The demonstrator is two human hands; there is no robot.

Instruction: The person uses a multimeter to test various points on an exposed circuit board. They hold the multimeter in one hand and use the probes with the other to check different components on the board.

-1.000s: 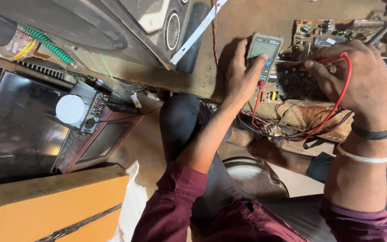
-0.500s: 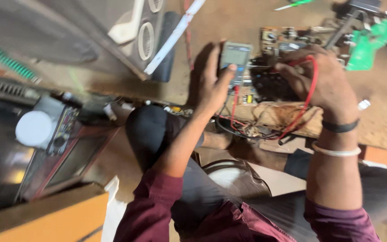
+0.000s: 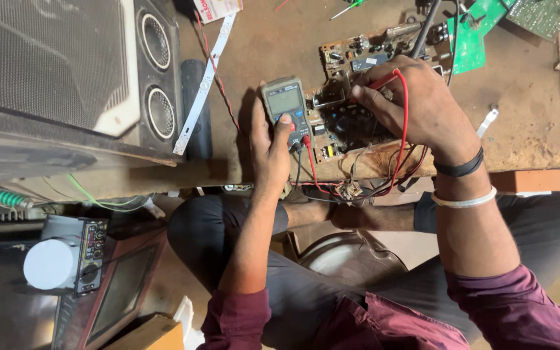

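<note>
Head view, left hand [image 3: 268, 139] gripping multimeter [image 3: 286, 111], right hand [image 3: 422, 107] pinching red probe [image 3: 384, 80] over circuit board [image 3: 351, 110] alongside

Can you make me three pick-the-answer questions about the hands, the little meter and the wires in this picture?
1. Where is the meter?
A. under the left hand
B. on the floor
C. on the speaker

2. What colour is the wire looping over the right hand?
A. blue
B. red
C. white

3. What is the right hand doing?
A. lying flat, empty
B. holding a cup
C. pressing a probe onto the circuit board

Answers: 1 A, the thumb rests on its dial. 2 B, it shows bright red. 3 C, the fingers pinch the probe against the board.
</note>
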